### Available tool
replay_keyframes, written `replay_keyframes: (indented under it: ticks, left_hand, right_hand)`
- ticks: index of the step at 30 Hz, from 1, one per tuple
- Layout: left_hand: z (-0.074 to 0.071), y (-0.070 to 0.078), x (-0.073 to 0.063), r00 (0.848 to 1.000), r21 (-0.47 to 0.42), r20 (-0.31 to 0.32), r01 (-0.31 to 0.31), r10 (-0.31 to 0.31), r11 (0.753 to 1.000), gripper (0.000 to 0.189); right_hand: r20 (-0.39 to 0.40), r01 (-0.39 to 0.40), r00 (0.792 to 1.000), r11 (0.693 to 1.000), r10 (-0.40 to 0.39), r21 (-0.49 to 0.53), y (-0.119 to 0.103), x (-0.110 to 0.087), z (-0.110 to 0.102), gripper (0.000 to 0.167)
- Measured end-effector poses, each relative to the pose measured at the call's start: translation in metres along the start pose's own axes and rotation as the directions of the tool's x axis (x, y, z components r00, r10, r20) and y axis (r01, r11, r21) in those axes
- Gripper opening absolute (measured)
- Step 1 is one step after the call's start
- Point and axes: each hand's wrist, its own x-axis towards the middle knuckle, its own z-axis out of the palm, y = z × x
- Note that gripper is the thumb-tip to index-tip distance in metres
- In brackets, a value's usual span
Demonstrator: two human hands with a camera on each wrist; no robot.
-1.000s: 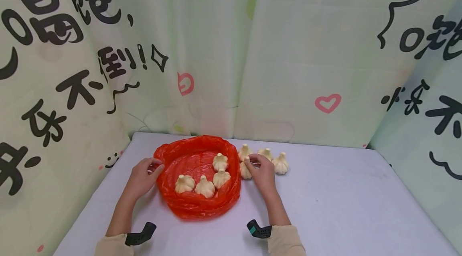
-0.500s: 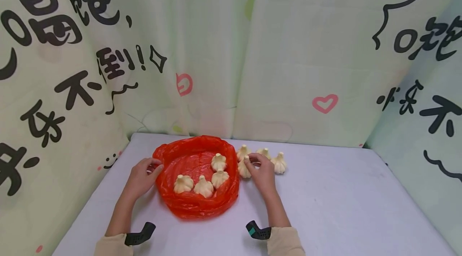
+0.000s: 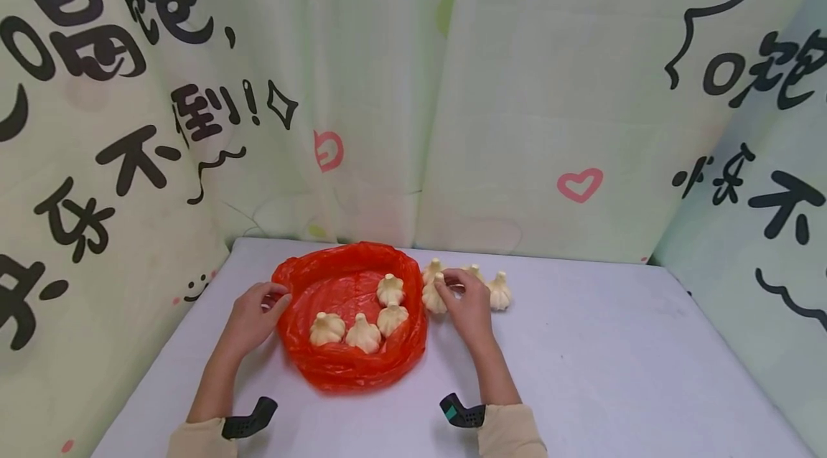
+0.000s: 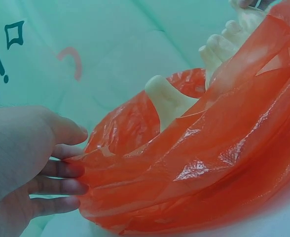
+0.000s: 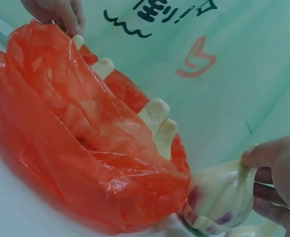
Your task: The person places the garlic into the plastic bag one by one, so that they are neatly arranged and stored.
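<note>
A red plastic bag (image 3: pixel 352 375) with its mouth rolled wide stands on the table, several garlic bulbs (image 3: pixel 364 334) inside it. At its right side my right hand (image 3: pixel 470 304) pinches another garlic bulb (image 5: pixel 219 192) by the stem, between thumb and fingers. That bulb has purple streaks and sits right beside the bag's outer wall in the right wrist view. My left hand (image 3: pixel 255 314) is at the bag's left rim. Its fingers (image 4: pixel 61 186) lie fairly straight with their tips against the plastic, and the thumb stands apart above them.
Behind and around my right hand are more garlic bulbs (image 3: pixel 500 291) on the white table (image 3: pixel 601 357). A printed curtain (image 3: pixel 504 85) rises along the table's back edge and both sides. Black camera mounts (image 3: pixel 250 418) stick out at the wrists.
The bulb in my right hand has risen slightly and shifted a little left. My left hand stays at the bag's rim. The head view has drifted slightly.
</note>
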Motion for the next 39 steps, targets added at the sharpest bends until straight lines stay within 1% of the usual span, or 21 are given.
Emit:
replay_keyframes:
  ticks: [3,5,11,19,27,31,36,39]
  left_hand:
    - [0.0,-0.001,0.001,1.0,0.005,0.0,-0.01,0.01,1.0,0.028]
    - [0.0,-0.001,0.002,1.0,0.007,-0.002,-0.01,0.01,1.0,0.027]
    - [0.0,0.0,0.002,1.0,0.006,0.001,-0.001,0.001,1.0,0.028]
    - [-0.001,0.001,0.001,1.0,0.0,0.007,0.002,-0.002,1.0,0.028]
    - [0.0,0.001,0.001,1.0,-0.003,0.006,-0.004,0.004,1.0,0.029]
    - [0.0,0.002,0.001,1.0,-0.003,0.007,0.002,-0.002,1.0,0.029]
    - [0.0,0.003,0.0,1.0,0.0,0.01,0.003,-0.003,1.0,0.029]
    - [0.0,0.004,0.0,1.0,-0.001,0.011,0.004,-0.004,1.0,0.029]
  right_hand:
    - [-0.002,0.017,1.0,1.0,-0.017,0.007,-0.003,0.001,0.0,0.02]
    - [0.003,0.015,1.0,1.0,-0.015,0.019,-0.005,0.002,0.0,0.021]
    - [0.032,0.004,0.999,1.0,-0.004,0.009,-0.011,0.005,0.002,0.022]
    - [0.037,0.07,0.997,0.998,-0.07,0.011,-0.017,0.011,0.003,0.019]
    - [0.041,0.101,0.994,0.995,-0.1,-0.015,-0.028,0.019,0.005,0.019]
    - [0.063,0.098,0.993,0.995,-0.097,-0.009,-0.032,0.023,0.007,0.02]
    - [0.09,0.08,0.993,0.996,-0.076,-0.037,-0.036,0.025,0.01,0.021]
    - [0.1,0.073,0.993,0.997,-0.07,-0.029,-0.04,0.027,0.011,0.021]
